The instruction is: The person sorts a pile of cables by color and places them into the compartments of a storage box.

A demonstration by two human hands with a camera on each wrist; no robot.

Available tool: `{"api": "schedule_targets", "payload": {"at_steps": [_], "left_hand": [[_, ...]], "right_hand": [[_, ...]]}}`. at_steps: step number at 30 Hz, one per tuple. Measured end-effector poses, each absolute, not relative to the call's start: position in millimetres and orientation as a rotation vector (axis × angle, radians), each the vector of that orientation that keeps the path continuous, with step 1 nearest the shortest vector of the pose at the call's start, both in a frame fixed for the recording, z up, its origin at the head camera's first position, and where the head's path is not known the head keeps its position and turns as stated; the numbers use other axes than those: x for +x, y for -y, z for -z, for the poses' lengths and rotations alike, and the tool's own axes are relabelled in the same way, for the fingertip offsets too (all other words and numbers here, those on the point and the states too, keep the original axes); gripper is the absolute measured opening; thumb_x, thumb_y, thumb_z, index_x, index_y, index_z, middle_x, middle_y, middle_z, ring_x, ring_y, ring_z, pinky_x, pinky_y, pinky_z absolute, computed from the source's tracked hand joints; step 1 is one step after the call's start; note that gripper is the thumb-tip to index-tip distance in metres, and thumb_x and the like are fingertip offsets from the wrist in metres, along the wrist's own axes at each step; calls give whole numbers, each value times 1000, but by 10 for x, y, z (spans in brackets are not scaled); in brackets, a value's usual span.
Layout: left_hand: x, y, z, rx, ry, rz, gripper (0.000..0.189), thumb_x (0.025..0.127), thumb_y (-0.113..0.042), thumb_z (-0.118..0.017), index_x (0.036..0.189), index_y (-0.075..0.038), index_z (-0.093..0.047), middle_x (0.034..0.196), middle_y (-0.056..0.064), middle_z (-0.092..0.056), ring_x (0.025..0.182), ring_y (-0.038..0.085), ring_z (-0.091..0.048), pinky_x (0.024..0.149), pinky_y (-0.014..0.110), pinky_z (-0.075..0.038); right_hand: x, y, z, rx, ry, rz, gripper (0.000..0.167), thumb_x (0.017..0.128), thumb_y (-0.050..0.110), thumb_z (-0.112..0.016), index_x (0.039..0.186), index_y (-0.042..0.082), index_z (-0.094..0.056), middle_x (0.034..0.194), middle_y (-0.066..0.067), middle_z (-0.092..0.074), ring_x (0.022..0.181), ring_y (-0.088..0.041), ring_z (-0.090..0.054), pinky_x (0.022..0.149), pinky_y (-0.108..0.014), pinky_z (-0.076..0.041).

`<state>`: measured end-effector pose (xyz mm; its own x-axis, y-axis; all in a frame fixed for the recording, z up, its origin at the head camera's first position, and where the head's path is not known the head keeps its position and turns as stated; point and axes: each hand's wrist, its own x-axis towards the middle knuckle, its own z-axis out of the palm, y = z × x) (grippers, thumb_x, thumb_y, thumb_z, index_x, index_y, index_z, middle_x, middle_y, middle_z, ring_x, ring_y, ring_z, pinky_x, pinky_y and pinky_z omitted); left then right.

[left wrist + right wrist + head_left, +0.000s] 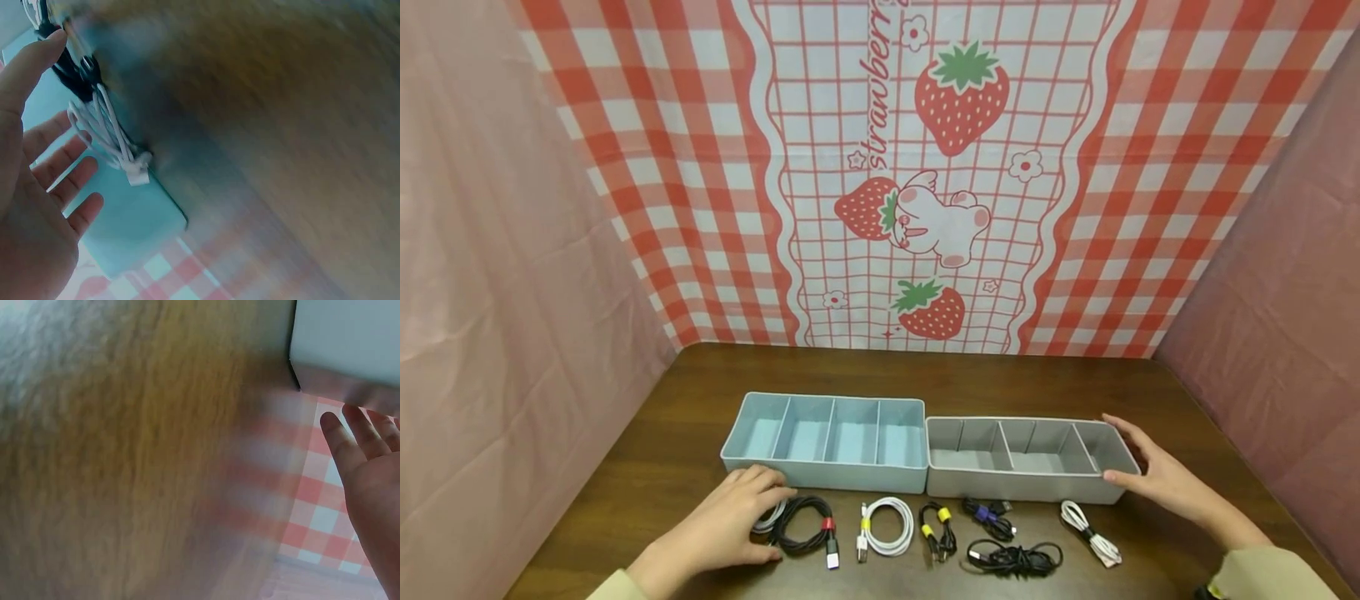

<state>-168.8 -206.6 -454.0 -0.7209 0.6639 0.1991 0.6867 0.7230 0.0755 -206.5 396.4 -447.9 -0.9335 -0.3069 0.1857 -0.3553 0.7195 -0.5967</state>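
My left hand (pixel 730 517) hovers over a coiled pale cable (pixel 769 518) at the row's left end, partly covering it. Its fingers are spread and loosely bent in the left wrist view. Beside it lies a black coiled cable (pixel 780 533) with a red tie. Just behind stands a light-blue divided box (pixel 827 477). My right hand (pixel 1176 492) spans the right end of a grey divided box (pixel 1022 485), thumb at the front corner and fingers at the back corner. Whether it presses on the box I cannot tell. Both boxes show bare compartments.
Along the front lie a white cable (pixel 904 546) with a yellow tie, a short black cable (pixel 946 540), a purple-tied cable (pixel 992 521), a loose black cable (pixel 1018 560) and a white bundle (pixel 1093 533). A strawberry-patterned cloth (pixel 925 250) hangs behind the brown table (pixel 1000 379).
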Motion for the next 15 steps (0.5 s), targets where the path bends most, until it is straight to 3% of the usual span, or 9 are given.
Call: {"api": "schedule_targets", "payload": {"at_steps": [7, 15], "left_hand": [[-1675, 1949, 4568, -1084, 2808, 161, 71, 68, -56, -75, 121, -10, -61, 115, -1, -62, 110, 18, -50, 92, 42, -39], [-1660, 1849, 4597, -1063, 2750, 205, 70, 67, -65, -70, 109, -9, -66, 104, -3, -62, 103, 17, -49, 89, 45, -35]], "right_hand": [[-1961, -3980, 4486, 534, 2793, -1141, 77, 88, 9, -65, 149, 6, -18, 137, -32, -33, 109, 26, -27, 80, -2, -35], [-1866, -3899, 4539, 486, 2751, -1208, 76, 89, 7, -63, 147, -3, -16, 131, -29, -38, 105, 18, -41, 74, -10, -44]]}}
